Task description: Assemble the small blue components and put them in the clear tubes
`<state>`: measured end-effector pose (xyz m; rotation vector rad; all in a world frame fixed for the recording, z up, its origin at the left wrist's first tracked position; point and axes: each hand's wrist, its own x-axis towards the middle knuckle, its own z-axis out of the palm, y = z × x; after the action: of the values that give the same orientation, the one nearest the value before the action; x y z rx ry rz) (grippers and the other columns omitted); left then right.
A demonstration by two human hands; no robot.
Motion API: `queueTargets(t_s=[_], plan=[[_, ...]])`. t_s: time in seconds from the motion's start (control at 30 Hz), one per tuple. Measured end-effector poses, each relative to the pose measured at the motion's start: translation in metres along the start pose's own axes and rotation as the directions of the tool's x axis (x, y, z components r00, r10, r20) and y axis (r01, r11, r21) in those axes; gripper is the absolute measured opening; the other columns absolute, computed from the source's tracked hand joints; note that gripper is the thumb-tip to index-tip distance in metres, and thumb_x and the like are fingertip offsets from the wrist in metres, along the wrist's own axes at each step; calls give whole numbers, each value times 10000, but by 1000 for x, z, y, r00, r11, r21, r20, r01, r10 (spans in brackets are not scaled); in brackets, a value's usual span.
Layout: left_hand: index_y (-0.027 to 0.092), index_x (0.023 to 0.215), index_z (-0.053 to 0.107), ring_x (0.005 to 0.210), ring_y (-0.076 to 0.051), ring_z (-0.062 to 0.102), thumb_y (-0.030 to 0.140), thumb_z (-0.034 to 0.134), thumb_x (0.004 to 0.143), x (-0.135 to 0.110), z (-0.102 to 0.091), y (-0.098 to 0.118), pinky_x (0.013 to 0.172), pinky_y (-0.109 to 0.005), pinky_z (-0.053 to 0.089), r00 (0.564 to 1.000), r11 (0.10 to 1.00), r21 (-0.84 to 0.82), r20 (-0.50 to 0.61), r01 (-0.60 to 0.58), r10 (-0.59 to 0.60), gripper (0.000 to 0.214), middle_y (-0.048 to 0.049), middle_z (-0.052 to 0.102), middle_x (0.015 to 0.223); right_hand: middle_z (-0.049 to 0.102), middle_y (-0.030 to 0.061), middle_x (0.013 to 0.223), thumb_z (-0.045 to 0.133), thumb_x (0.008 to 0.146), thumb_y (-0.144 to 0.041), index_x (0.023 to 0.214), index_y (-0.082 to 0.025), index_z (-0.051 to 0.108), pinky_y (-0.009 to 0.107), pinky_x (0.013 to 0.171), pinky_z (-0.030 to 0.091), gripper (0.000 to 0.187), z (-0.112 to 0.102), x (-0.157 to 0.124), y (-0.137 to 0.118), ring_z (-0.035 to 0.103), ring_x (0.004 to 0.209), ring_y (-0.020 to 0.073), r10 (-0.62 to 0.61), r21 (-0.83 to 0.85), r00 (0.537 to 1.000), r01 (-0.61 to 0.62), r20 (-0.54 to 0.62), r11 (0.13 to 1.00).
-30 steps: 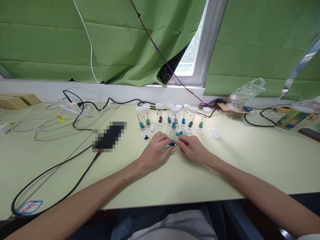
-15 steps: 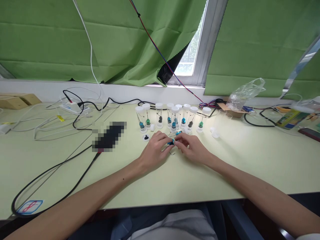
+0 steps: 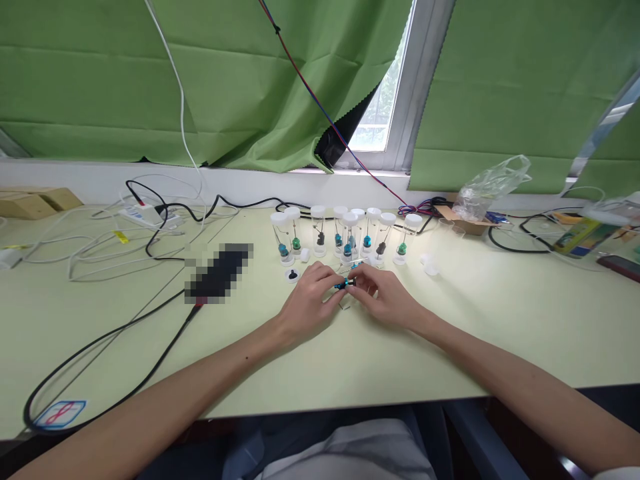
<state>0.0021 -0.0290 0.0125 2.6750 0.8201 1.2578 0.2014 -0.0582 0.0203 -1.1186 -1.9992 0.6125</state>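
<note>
Both my hands meet at the middle of the pale green table (image 3: 450, 347). My left hand (image 3: 307, 303) and my right hand (image 3: 385, 297) pinch a small blue part (image 3: 342, 285) between their fingertips, just above the tabletop. A small pale piece (image 3: 345, 306) lies on the table right below it. Behind the hands stands a row of clear vials with white caps (image 3: 345, 233), each with a small blue, green or black part inside. A white cap with a black part on it (image 3: 293, 275) lies left of my left hand.
Black and white cables (image 3: 150, 240) sprawl over the left of the table, beside a blurred black object (image 3: 219, 272). Loose white caps (image 3: 429, 267) lie right of the vials. A plastic bag (image 3: 487, 183), a box and a phone (image 3: 620, 268) sit at the right. Green curtains hang behind.
My hands have drawn slightly closer together and the blue part has lifted a little between the fingertips. Nothing else has moved.
</note>
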Motion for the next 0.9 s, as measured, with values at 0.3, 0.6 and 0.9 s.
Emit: queueTargets(t_s=[0.3, 0.6, 0.9], plan=[[161, 912, 688, 833, -178, 538, 181, 615, 913, 0, 0, 2, 752, -317, 483, 1000, 1000, -19, 7, -13, 13, 75, -50, 642, 844, 575, -20, 629, 448, 1010, -404, 839, -202, 567, 269, 578, 415, 290, 2, 2, 5, 523, 572, 130, 50, -30, 998, -49, 36, 998], [171, 941, 687, 827, -179, 539, 200, 597, 926, 1, 0, 2, 745, -323, 486, 1000, 1000, -10, 5, -13, 13, 96, -50, 633, 839, 633, -1, 754, 534, 971, -343, 1040, -201, 590, 268, 625, 455, 168, 1, 1, 1, 574, 674, 143, 9, 1, 1000, -9, 9, 1000], [179, 913, 682, 837, -185, 534, 174, 609, 909, 0, 0, 3, 750, -332, 488, 1000, 1000, -22, 24, -5, 5, 73, -48, 638, 842, 589, -22, 655, 454, 1010, -390, 872, -205, 579, 271, 593, 412, 262, 1, 1, 3, 538, 588, 132, 42, -27, 998, -40, 46, 999]])
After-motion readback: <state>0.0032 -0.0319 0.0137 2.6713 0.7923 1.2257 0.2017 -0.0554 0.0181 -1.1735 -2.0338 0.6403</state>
